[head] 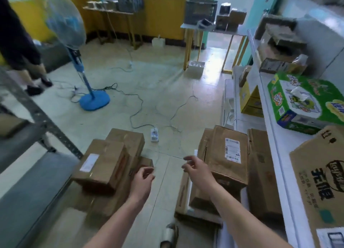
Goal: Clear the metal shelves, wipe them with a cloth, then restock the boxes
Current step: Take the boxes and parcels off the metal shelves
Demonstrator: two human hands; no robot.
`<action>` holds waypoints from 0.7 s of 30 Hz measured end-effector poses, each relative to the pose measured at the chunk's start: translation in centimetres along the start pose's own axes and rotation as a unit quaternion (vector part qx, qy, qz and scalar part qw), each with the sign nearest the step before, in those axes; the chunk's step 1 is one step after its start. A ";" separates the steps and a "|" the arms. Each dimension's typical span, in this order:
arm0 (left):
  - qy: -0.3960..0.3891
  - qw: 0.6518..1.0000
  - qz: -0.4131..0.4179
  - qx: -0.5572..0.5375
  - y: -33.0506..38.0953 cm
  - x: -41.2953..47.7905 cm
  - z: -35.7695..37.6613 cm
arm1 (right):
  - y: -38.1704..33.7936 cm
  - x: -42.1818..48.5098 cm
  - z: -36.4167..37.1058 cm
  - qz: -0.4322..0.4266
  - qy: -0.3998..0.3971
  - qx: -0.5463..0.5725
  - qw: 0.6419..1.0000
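Two heaps of brown cardboard boxes lie on the floor. The left heap (104,166) sits beside the grey metal shelf (35,115), whose slotted post slants across the left. The right heap (230,154) has a box with a white label on top. My left hand (143,177) hovers over the floor gap near the left heap, fingers loosely curled, holding nothing. My right hand (195,166) reaches forward next to the right heap, fingers relaxed and empty. No cloth is in sight.
A white shelf unit (273,136) on the right carries a green tissue box (305,102) and a large carton (320,182). A blue pedestal fan (93,100), loose cables and a power strip (154,135) lie ahead. A person stands at the far left (20,43).
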State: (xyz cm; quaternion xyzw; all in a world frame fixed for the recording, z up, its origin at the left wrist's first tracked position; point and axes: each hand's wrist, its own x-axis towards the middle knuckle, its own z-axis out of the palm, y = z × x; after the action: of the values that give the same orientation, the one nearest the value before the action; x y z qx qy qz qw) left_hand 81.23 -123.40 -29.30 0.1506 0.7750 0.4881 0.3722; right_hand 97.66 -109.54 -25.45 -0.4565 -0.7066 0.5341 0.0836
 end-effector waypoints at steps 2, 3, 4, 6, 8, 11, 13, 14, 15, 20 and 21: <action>0.057 0.998 0.004 -0.034 -1.0 -1.5 -4.0 | -2.2 -0.8 3.5 -0.023 -0.028 0.002 0.999; 0.083 0.995 0.010 -0.055 -1.3 -2.2 -5.8 | -3.1 -1.2 5.1 -0.034 -0.042 -0.002 0.999; 0.117 0.990 0.017 -0.081 -1.7 -3.1 -8.1 | -4.5 -1.5 7.3 -0.049 -0.061 -0.008 0.997; 0.163 0.980 0.020 -0.113 -2.5 -4.2 -11.1 | -6.2 -2.0 10.2 -0.062 -0.086 -0.015 0.994; 0.209 0.966 0.021 -0.148 -3.7 -5.8 -15.2 | -8.6 -2.6 13.8 -0.090 -0.113 -0.033 0.989; 0.279 0.942 0.024 -0.184 -5.5 -7.7 -21.3 | -12.2 -3.0 19.5 -0.117 -0.159 -0.049 0.979; 0.302 0.932 0.034 -0.196 -6.6 -8.5 -24.6 | -14.2 -3.5 22.8 -0.116 -0.193 -0.054 0.973; 0.315 0.926 0.037 -0.207 -7.5 -8.9 -27.0 | -15.4 -3.4 25.5 -0.121 -0.210 -0.062 0.968; 0.318 0.923 0.039 -0.212 -8.1 -9.0 -28.8 | -16.3 -3.5 27.4 -0.123 -0.221 -0.069 0.965; 0.340 0.909 0.059 -0.233 -11.0 -9.2 -39.2 | -21.4 -4.1 38.0 -0.170 -0.261 -0.084 0.947; 0.350 0.905 0.062 -0.233 -11.3 -9.3 -41.6 | -22.4 -4.1 40.2 -0.183 -0.268 -0.089 0.942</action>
State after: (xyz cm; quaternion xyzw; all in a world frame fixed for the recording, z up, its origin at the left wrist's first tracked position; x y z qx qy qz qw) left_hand 58.93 -161.18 -24.90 -0.0731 0.7090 0.6979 0.0706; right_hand 63.17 -140.12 -22.09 -0.1652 -0.8190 0.5470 -0.0534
